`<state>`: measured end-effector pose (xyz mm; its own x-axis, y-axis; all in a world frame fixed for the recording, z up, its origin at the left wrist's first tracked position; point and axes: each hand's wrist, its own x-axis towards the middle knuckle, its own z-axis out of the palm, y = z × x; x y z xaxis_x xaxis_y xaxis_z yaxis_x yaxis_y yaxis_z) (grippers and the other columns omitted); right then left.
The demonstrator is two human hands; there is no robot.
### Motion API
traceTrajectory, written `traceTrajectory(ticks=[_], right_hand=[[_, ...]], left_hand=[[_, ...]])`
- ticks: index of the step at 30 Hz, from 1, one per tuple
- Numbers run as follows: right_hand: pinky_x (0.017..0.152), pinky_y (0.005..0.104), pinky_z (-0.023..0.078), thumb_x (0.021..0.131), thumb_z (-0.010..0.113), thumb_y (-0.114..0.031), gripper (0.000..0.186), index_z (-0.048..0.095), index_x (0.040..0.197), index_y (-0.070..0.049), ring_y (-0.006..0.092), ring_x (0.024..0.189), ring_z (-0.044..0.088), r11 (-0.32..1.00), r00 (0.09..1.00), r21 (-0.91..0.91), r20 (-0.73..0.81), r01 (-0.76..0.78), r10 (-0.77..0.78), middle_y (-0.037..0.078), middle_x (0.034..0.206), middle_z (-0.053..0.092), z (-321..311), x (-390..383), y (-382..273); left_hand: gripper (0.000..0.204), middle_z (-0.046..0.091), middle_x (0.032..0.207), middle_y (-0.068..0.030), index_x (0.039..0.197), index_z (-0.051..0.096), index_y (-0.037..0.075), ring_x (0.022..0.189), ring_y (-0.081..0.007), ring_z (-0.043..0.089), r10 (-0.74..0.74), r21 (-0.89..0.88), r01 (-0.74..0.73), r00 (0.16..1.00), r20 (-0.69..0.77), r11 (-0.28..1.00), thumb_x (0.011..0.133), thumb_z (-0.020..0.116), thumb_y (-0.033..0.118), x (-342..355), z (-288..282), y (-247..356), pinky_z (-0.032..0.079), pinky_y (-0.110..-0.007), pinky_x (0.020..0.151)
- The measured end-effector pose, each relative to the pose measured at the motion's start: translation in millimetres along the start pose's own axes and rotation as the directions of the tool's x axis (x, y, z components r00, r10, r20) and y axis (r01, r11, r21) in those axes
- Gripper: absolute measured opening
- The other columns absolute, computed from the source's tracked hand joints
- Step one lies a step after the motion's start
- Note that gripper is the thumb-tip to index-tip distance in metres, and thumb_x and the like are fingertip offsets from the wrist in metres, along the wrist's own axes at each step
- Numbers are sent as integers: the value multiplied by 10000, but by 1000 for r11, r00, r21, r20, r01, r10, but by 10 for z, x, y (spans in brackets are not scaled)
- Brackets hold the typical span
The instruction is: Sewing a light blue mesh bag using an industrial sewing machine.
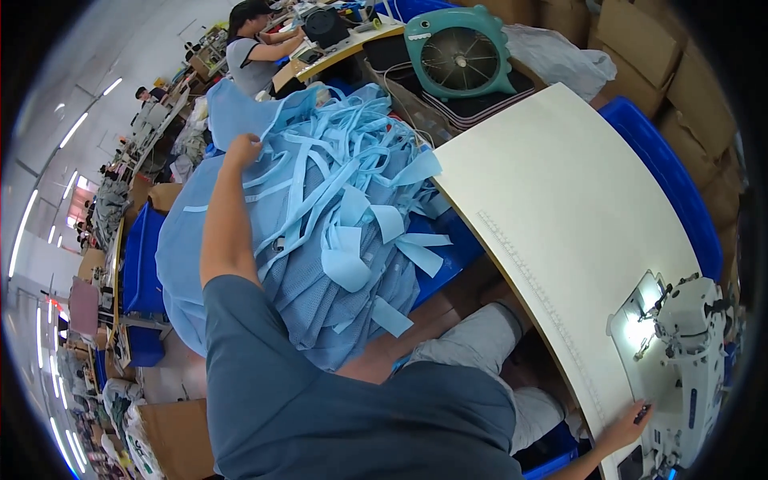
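Note:
A large heap of light blue mesh fabric [320, 312] rises on my left, with long blue strips tangled over its top. My left arm stretches out across the heap. At its far side my left hand [246, 150] is closed at the edge of a blue fabric piece [244, 116], its fingertips partly hidden. Down at the right, my right hand [622, 428] rests on the table beside the white sewing machine [690, 344]. A small black object [642, 414] shows in its fingers; its kind is unclear. The machine's lamp lights the needle area.
The pale sewing table [568, 200] curves along my right, its ruler marks near the front edge. A green animal-shaped fan [460, 56] stands beyond it. Blue bins [144, 260] flank the heap and table. Cardboard boxes [640, 48] stack at right. A co-worker [254, 52] sits ahead.

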<state>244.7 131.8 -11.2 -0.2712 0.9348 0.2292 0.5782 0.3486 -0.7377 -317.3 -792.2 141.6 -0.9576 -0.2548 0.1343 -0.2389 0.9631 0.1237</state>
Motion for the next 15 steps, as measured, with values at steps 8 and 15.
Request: traceTrajectory(ticks=[8,15], right_hand=[[1090,455,492,1097,563,-351,535,570,1505,-7,420,1317,601,801,953,-521,108,296,-283,225,1468,615,108,566,309],[1100,457,482,1099,545,-371,518,606,1484,-29,410,1317,597,796,933,-490,137,355,-332,232,1458,616,129,655,440]], left_hand=[[427,779,1148,-227,1259,760,46,1100,-381,744,5,40,0,991,-135,999,955,715,342,-620,-623,-302,560,-461,993],[389,782,1110,-220,1167,783,12,1065,-398,742,74,-3,-78,955,-288,997,953,670,317,-1500,-1218,-297,561,-484,967]])
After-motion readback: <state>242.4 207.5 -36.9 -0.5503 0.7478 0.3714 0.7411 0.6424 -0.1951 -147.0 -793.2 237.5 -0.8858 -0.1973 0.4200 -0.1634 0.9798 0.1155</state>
